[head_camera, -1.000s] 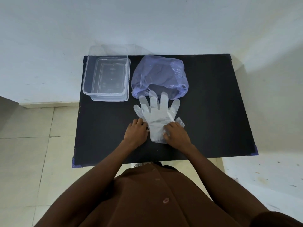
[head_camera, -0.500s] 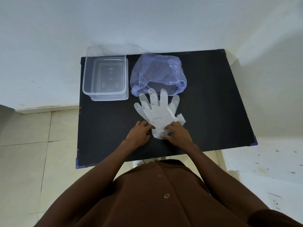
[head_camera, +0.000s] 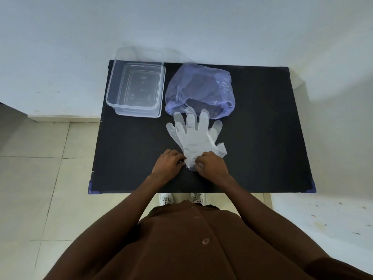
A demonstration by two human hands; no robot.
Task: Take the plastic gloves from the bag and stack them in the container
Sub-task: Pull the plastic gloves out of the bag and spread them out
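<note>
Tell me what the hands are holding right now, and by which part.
Both hands, left hand and right hand, have their fingers on the cuff end of the plastic gloves, which lie flat on the table.

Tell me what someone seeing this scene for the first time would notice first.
Probably the pale clear plastic gloves spread flat at the middle of the black table, fingertips pointing away, with the left hand and right hand pinching the cuff at the near end. Behind them sits a crumpled bluish plastic bag, and to its left a clear, empty container.
</note>
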